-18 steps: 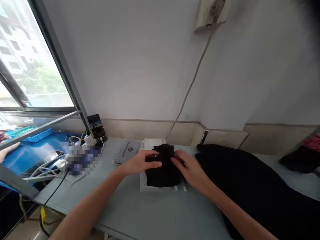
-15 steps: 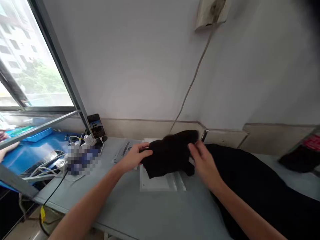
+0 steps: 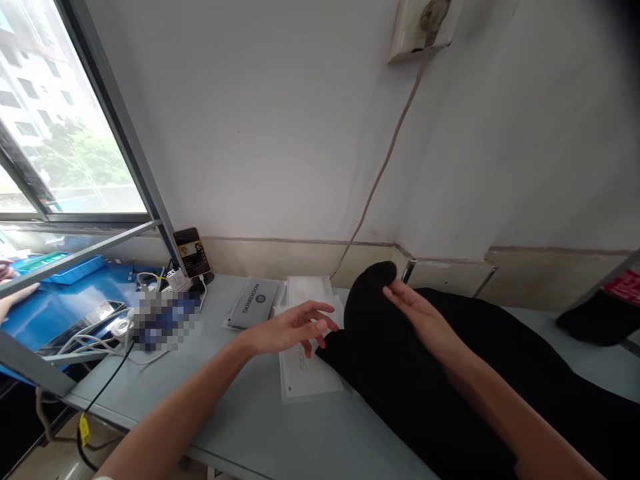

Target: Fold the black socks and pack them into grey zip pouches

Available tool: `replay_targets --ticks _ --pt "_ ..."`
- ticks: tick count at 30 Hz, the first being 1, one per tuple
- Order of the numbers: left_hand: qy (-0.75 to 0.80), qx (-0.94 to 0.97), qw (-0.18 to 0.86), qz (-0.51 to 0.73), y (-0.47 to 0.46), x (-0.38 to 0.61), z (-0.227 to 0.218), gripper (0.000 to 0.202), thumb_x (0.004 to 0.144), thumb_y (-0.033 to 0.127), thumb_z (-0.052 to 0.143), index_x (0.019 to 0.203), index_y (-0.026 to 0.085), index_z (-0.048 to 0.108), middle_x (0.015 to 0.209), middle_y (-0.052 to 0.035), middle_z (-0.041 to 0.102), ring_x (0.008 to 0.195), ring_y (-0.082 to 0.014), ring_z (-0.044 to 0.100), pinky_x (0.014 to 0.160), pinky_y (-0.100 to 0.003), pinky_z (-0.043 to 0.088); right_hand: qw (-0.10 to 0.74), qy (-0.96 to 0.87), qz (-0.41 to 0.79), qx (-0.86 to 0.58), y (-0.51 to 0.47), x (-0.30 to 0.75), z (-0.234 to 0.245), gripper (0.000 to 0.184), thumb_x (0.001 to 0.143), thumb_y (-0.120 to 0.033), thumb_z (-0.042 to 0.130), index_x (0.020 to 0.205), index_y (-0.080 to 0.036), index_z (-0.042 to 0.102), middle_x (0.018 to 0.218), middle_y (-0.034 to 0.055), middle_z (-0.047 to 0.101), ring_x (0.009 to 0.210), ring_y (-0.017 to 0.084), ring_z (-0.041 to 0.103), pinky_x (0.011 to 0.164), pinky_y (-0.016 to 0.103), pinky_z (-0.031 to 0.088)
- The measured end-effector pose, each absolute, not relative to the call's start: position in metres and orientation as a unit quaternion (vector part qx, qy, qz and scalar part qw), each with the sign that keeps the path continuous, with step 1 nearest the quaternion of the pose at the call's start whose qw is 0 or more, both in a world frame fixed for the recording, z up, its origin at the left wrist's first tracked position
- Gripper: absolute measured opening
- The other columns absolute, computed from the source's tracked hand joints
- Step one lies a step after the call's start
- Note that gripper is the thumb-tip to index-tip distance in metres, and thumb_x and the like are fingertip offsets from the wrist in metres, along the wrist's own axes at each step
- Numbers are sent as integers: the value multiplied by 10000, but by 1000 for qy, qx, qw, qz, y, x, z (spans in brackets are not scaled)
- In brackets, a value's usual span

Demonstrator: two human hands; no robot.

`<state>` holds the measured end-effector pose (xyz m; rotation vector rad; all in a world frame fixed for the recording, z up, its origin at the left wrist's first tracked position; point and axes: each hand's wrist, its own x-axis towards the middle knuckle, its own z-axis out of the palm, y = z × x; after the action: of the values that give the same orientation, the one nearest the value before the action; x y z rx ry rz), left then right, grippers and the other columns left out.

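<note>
My right hand [image 3: 419,315] pinches the upper edge of a long black cloth piece [image 3: 395,380], its rounded end raised and the rest hanging toward the front of the table. My left hand [image 3: 293,327] has its fingers apart just left of the cloth, holding nothing. Under and beside that hand lie clear plastic bags [image 3: 313,381] with faint lettering. Behind my right arm rests a large black fabric pile [image 3: 500,347]. Whether the held piece joins that pile cannot be made out.
A flat grey packet marked ROCKBROS [image 3: 254,305] lies left of the bags. Farther left are a phone on a stand [image 3: 192,253] and tangled white cables [image 3: 90,337]. Another person's arm [image 3: 17,297] shows beyond the metal frame. A black-and-red bundle [image 3: 595,320] sits far right.
Both hands held a small black cloth bundle between them; now my left hand is off it with fingers spread. A longer black cloth piece now shows in my right hand, uncovering the bags.
</note>
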<state>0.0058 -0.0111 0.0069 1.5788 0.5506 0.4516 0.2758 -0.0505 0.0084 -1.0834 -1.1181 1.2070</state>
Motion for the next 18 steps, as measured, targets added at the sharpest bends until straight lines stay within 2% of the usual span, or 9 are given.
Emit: replay_targets --ticks 2,5,7,9,11,13,15,16,18 --pt "231 692 657 191 -14 15 -4 600 888 555 721 1367 239 548 1171 -115 660 910 -184 658 679 -287 526 497 -563 453 -481 -51 264 7 352 898 -594 653 1044 -273 655 815 -13 696 734 209 657 674 313 534" --pt "237 687 661 187 -18 23 -12 409 876 546 734 1000 166 645 827 -31 652 727 -140 609 652 -272 485 431 -655 352 -511 -50 253 0 345 980 -592 519 1032 -263 611 782 -22 651 703 191 600 660 307 492" --pt "251 663 667 231 -18 25 -12 375 889 521 728 852 169 604 780 -8 624 723 -125 589 687 -262 488 411 -682 313 -518 -49 251 -6 357 1011 -581 456 1125 -269 586 862 -1 662 760 204 615 703 327 503" --pt "267 599 695 296 -17 26 -11 348 900 486 728 837 181 572 806 9 602 752 -115 594 710 -242 495 437 -677 238 -543 -52 250 -8 386 1020 -574 434 1232 -267 537 1014 46 663 877 229 639 770 358 521" --pt "270 521 730 350 -15 25 -8 338 909 469 725 837 190 549 823 19 585 739 -105 600 680 -223 493 457 -681 136 -557 -59 247 -7 412 1008 -583 450 1253 -257 512 1118 93 642 969 259 643 814 393 529" --pt "251 470 754 383 -14 24 -3 327 907 447 736 840 190 545 859 10 599 750 -113 622 675 -229 508 415 -731 69 -537 -69 242 -4 479 939 -633 556 1231 -254 530 1155 116 651 1029 302 644 850 437 532" --pt "221 451 762 409 -14 23 3 285 909 398 748 862 190 558 932 -9 623 849 -144 654 769 -279 553 345 -792 43 -502 -78 235 -2 634 829 -649 695 1293 -250 528 1205 133 679 1103 359 641 916 501 524" --pt "206 451 761 418 -14 23 5 262 916 373 746 870 190 564 970 -18 629 914 -161 661 837 -317 566 326 -807 37 -491 -80 232 -2 688 819 -605 723 1361 -246 499 1260 140 680 1158 379 630 962 529 508" --pt "188 469 753 421 -15 22 9 226 944 361 717 892 190 579 1047 -35 632 1029 -194 657 958 -399 557 328 -803 50 -496 -81 230 -2 618 902 -413 634 1461 -240 434 1343 134 670 1217 366 627 1013 535 491"
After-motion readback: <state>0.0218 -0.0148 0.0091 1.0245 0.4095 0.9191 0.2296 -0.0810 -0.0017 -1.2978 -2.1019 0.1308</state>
